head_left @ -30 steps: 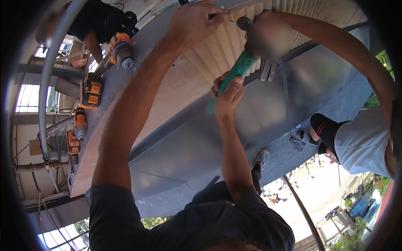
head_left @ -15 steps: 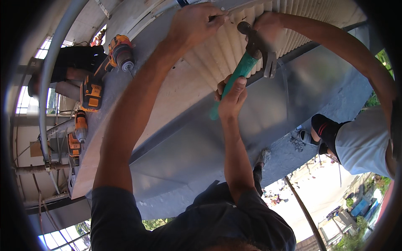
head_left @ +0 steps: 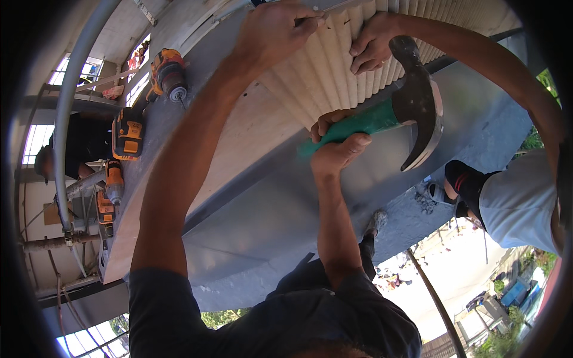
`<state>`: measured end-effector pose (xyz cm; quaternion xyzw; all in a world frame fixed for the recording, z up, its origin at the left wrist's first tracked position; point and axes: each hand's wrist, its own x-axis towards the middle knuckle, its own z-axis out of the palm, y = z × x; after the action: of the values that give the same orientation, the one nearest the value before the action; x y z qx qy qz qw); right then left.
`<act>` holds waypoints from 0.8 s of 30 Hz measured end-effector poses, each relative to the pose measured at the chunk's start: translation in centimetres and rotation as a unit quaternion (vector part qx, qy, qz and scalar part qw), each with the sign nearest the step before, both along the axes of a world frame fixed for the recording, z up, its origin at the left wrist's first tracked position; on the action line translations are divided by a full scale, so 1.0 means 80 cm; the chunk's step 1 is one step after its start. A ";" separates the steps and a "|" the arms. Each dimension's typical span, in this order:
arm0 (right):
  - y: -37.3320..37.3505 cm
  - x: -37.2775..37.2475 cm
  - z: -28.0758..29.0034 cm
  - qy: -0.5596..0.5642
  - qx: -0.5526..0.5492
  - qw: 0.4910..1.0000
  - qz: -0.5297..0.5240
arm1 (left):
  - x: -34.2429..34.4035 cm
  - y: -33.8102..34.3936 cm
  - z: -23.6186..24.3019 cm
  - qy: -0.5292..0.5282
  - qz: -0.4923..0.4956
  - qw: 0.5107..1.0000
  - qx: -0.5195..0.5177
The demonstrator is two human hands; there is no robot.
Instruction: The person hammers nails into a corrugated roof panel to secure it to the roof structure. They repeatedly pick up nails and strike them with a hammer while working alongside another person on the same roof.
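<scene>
Right hand (head_left: 335, 156) wrapped around green-handled hammer (head_left: 382, 115), left hand (head_left: 280, 31) pinched together at ribbed panel (head_left: 341, 68), contents unclear

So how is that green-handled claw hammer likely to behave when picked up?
The claw hammer is probably head-heavy, since its broad, metallic-looking head outsizes the slimmer green handle. It should feel stiff: the handle shows no bend in the right hand. Laid down, it would likely rock rather than roll, given the curved claw.
</scene>
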<state>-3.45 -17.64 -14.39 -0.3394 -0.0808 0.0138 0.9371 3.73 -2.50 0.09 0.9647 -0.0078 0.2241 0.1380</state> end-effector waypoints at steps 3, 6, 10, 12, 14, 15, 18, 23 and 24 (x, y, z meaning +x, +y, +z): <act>0.002 0.002 0.001 0.025 -0.030 0.997 0.068 | 0.000 -0.001 0.003 0.006 0.005 1.000 0.006; 0.001 0.006 -0.002 0.078 -0.125 0.979 0.137 | -0.001 -0.002 0.005 -0.012 -0.018 1.000 0.006; 0.005 0.001 -0.005 0.019 -0.022 1.000 0.012 | 0.002 -0.003 0.007 0.007 0.014 0.999 0.038; 0.011 -0.003 -0.005 0.008 -0.017 1.000 0.009 | -0.002 -0.004 0.004 0.021 0.024 0.999 0.024; 0.013 0.000 -0.006 0.016 -0.050 0.998 0.040 | -0.001 -0.004 0.003 -0.010 0.003 1.000 -0.011; 0.010 0.001 -0.007 0.041 -0.090 0.992 0.079 | -0.001 -0.004 0.003 -0.022 0.006 1.000 0.006; 0.008 0.004 -0.005 0.050 -0.124 0.986 0.095 | 0.000 -0.002 0.004 -0.029 0.022 0.999 0.039; 0.012 -0.001 -0.002 -0.044 -0.054 0.997 0.040 | -0.003 -0.004 0.005 0.012 0.050 0.998 0.036; 0.015 -0.003 -0.002 0.027 -0.072 0.996 0.055 | -0.003 -0.004 0.006 0.003 0.048 0.998 0.044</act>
<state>-3.68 -16.42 -14.58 -0.4004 -0.0724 0.0806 0.9099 3.49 -2.81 0.54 0.9698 0.0293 0.2268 0.0846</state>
